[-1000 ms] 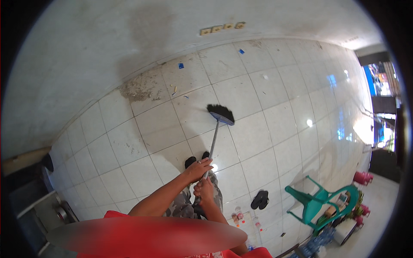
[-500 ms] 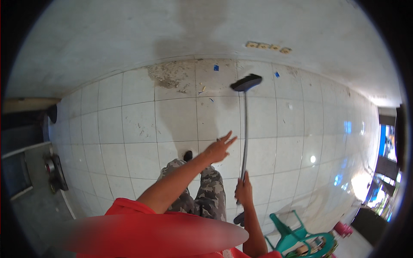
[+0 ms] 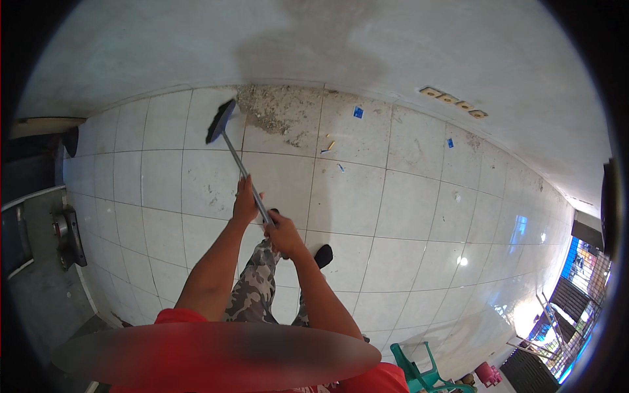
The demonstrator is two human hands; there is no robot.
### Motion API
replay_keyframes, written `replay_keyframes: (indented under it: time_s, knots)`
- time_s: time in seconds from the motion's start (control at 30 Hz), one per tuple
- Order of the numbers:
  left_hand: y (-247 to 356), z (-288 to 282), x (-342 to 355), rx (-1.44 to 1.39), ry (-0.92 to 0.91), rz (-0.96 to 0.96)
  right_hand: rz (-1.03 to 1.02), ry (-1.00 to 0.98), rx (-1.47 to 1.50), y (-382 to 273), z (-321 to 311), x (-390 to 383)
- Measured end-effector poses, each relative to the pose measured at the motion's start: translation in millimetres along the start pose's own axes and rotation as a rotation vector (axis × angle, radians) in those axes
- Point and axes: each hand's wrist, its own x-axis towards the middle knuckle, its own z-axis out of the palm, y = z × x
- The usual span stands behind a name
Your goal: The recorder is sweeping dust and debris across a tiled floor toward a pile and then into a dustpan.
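Observation:
I hold a long grey broom handle (image 3: 233,150) with both hands. My left hand (image 3: 246,201) is closed round it higher up; my right hand (image 3: 280,234) grips it lower, nearer my body. The dark-bristled broom head (image 3: 221,119) rests by the wall's foot, at the left edge of a patch of grit and dirt (image 3: 275,118). To its right lie small yellow bits (image 3: 331,145) and blue scraps (image 3: 358,112) on the white tiles (image 3: 409,203). My dark-shod feet (image 3: 323,255) are below my hands.
A wall (image 3: 164,59) with a strip of sockets (image 3: 452,101) runs along the top. A dark opening and a metal appliance (image 3: 69,237) are at the left. A green plastic chair (image 3: 419,370) and pink cylinder (image 3: 487,374) are at the lower right, a barred gateway (image 3: 576,295) at the right.
The broom head has swung from right of the dirt patch to its left. My left hand, off the handle half a second ago, now grips it again. The view has turned.

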Motion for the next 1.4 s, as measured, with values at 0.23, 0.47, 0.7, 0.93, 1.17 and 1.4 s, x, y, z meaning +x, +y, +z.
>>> replay_keyframes:
  time_s: [0.23, 0.47, 0.7, 0.93, 1.17, 1.4]
  knots:
    - [126, 78, 4, -0.224, -0.294, 0.03, 0.303, 0.235, -0.349, -39, -100, -75]
    - [314, 124, 8, -0.436, -0.558, 0.197, 0.337, 0.569, -0.9, -98, -171, -170]
    - [381, 90, -2, -0.426, -0.627, 0.579, 0.238, 0.754, -1.066, -111, -145, -231]
    - [277, -8, -58, -0.34, -0.343, 0.376, 0.045, 0.416, -0.613, -99, -103, -269]
    - [177, 37, -91, -0.017, -0.327, 0.116, 0.076, 0.199, -0.561, -29, -104, -194]
    - [340, 168, -130, -0.434, -0.512, 0.166, 0.333, 0.393, -0.966, -29, -211, -286]
